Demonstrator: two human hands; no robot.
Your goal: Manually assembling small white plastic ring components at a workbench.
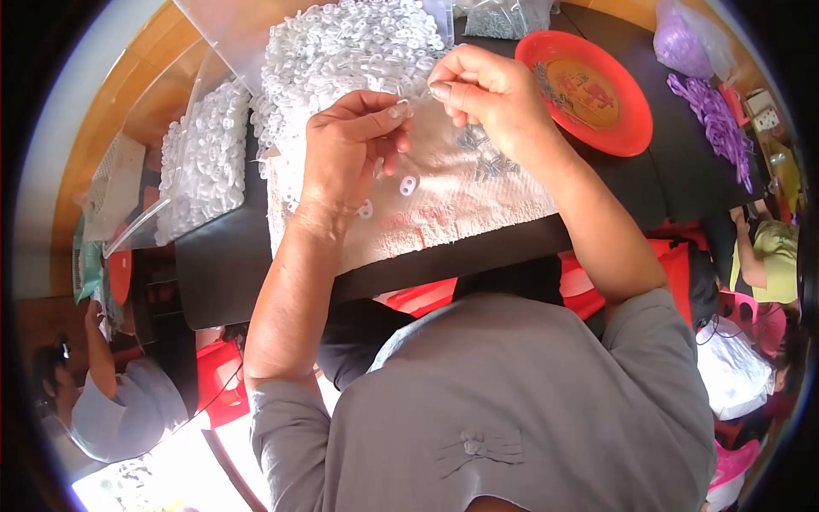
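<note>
Over a pale towel (503, 202), my left hand (354, 141) pinches a small white plastic piece (404, 103) between thumb and fingertips. Just to its right, my right hand (499, 90) is closed in a pinch; whatever sits at its fingertips is too small to make out. A large heap of white oval plastic pieces (341, 51) with holes lies beyond the hands. One loose two-holed piece (409, 185) rests on the towel below my left hand, and another (365, 208) beside the wrist. Several thin grey metal pieces (496, 165) are scattered under my right hand.
A red plate (627, 119) with metal pieces stands at right on the dark table (682, 183). At left, a clear container (200, 162) holds more white pieces. A bag of metal pieces (508, 19) and purple strips (717, 119) lie farther off. Other people sit at both sides.
</note>
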